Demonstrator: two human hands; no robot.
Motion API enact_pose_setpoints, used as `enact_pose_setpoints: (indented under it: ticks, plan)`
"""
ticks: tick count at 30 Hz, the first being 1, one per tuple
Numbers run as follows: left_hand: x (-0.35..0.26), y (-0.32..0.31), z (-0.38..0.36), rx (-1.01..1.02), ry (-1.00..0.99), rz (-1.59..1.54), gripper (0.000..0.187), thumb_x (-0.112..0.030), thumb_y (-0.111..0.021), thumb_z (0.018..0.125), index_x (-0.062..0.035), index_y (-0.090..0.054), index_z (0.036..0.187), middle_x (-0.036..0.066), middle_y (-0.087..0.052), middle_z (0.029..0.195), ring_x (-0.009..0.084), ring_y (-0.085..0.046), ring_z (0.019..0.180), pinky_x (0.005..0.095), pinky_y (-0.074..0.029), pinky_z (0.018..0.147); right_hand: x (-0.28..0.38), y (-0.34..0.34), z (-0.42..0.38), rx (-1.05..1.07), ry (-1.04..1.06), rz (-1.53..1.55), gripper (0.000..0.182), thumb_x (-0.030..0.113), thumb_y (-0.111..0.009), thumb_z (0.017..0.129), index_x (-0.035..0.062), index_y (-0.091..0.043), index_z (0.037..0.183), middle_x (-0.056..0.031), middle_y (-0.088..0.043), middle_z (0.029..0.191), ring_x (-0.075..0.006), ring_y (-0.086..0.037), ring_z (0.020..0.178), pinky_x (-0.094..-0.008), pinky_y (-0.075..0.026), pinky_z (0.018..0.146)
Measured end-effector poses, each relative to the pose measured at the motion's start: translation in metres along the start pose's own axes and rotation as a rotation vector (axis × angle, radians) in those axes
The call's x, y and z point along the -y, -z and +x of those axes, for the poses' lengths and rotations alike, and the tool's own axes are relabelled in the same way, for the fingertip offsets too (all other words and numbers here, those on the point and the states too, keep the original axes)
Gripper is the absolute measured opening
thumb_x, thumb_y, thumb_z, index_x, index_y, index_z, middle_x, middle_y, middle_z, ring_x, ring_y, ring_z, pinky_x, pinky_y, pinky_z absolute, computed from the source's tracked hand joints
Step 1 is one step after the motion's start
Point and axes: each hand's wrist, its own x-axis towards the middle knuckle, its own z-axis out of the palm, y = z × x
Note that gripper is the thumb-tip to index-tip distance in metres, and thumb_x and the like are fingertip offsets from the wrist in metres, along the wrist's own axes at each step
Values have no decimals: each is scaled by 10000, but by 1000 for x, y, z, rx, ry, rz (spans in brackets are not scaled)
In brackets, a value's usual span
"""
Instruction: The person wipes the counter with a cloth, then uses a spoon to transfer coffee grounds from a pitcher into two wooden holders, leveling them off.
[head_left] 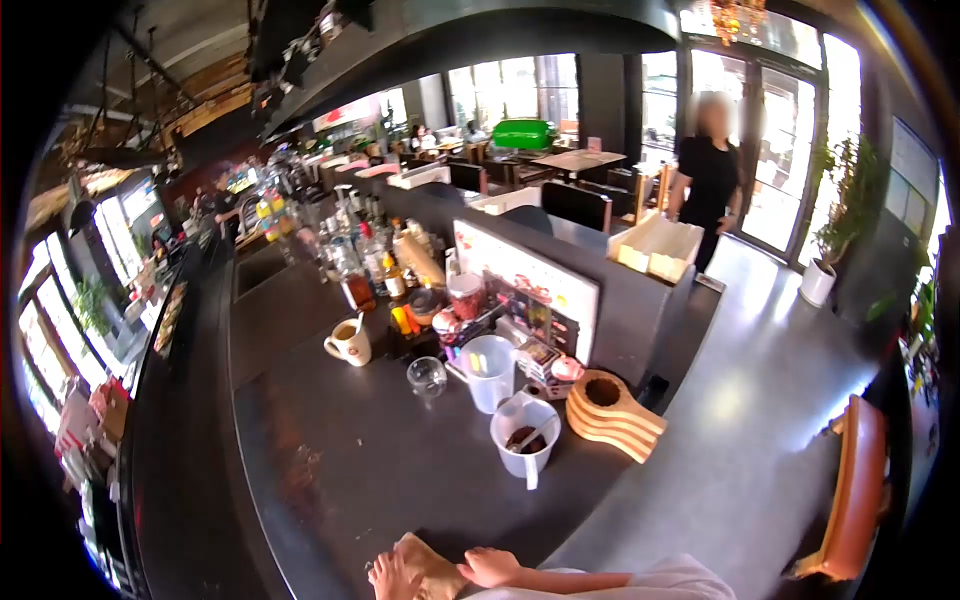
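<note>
Tan, paper-like piece (428, 566): located at the near end of the dark, flat-topped table (350, 480), low in the view, between the person's two bare hands. The left hand (394, 577) lies against its left side, fingers slightly parted; the right hand (490, 567) is at its right edge, fingers bent. This two-sided placement probably steadies the piece (its lower part runs out of view). Whether either grip is closed on it cannot be told.

Beyond the hands stands a white, translucent plastic jug (522, 465) with dark contents and a pale-handled utensil (536, 432) leaning inside. Its handle points toward the person, presumably for easy reach. Just behind it is a second translucent plastic jug (488, 375), upright. To the right, light-wood paddle-shaped boards (619, 421) are stacked with their handles aligned, which likely saves space; the top one shows a round dark recess.

Farther left are a small clear glass (427, 376) and a cream ceramic mug (349, 344) with a utensil in it (handle turned left). Assorted bottles (362, 262) crowd the far side, near a white-edged picture board (530, 285) that leans against the dark partition (632, 310), seemingly for support. A person in black (708, 180) stands beyond, near the glass doors (783, 155).
</note>
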Motion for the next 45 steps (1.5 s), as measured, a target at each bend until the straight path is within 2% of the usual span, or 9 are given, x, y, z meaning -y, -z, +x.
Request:
enact_pose_setpoints:
  ticks: [6,11,13,16,21,25,29,34,45]
  plan:
    - [8,-21,19,-295,139,-170,438,-430,-681,729,-54,-593,936,131,-520,1039,321,-483,1010,468,-367,861,9,-26,13,242,254,-50,435,318,-613,792,-26,-494,1031,-207,-569,1028,-377,-559,1005,-438,-484,845]
    - [17,-9,19,-184,61,-309,331,-333,-655,796,-42,-541,904,175,-609,788,349,-599,770,432,-440,732,18,-10,17,137,54,379,180,156,-553,857,71,-414,932,-219,-581,676,-439,-601,680,-507,-464,565]
    - [10,22,8,-142,61,-547,275,-199,-631,824,9,-469,904,246,-606,759,421,-600,719,458,-466,593,16,7,25,-31,113,508,185,128,-589,846,75,-429,921,-185,-558,636,-391,-614,619,-419,-477,525]
    - [19,17,-3,-54,121,-526,240,-136,-600,836,9,-437,935,250,-582,756,428,-585,722,445,-452,608,12,25,36,-208,130,764,163,37,-598,843,30,-494,969,-6,-505,687,-54,-464,642,-238,-446,580]
    - [-12,12,-8,-306,62,-777,246,-88,-550,883,16,-380,1027,222,-553,689,346,-585,612,403,-467,583,12,50,55,-330,162,542,263,33,-549,854,83,-470,1100,-164,-567,719,-350,-588,648,-381,-474,566]
    - [-45,28,-6,15,459,-919,648,-96,-607,844,2,-239,1368,235,-553,962,339,-574,866,383,-463,775,9,60,65,-330,113,219,381,59,-594,816,93,-480,1178,-176,-557,1007,-319,-606,798,-393,-509,699]
    - [-48,10,1,-325,79,-138,706,-154,-602,800,24,-258,1390,278,-244,1410,385,-272,1311,526,-265,1040,-3,52,64,-424,330,59,506,90,-605,815,42,-418,1282,-207,-438,1268,-357,-486,1119,-413,-447,909]
    - [-68,-2,35,-171,-20,-113,562,-142,-483,849,-12,-342,1377,178,-181,1495,336,-185,1380,532,-178,1082,-3,27,45,-227,309,-100,622,203,-570,840,12,-319,1376,-160,-264,1461,-335,-265,1347,-487,-343,1011]
    - [-70,-36,46,-186,-109,-5,547,-206,-453,864,-25,-364,1372,149,-297,1464,295,-263,1364,491,-225,1072,-14,4,37,-150,224,-233,603,282,-517,850,47,-349,1379,-128,-299,1458,-263,-283,1349,-623,-289,988]
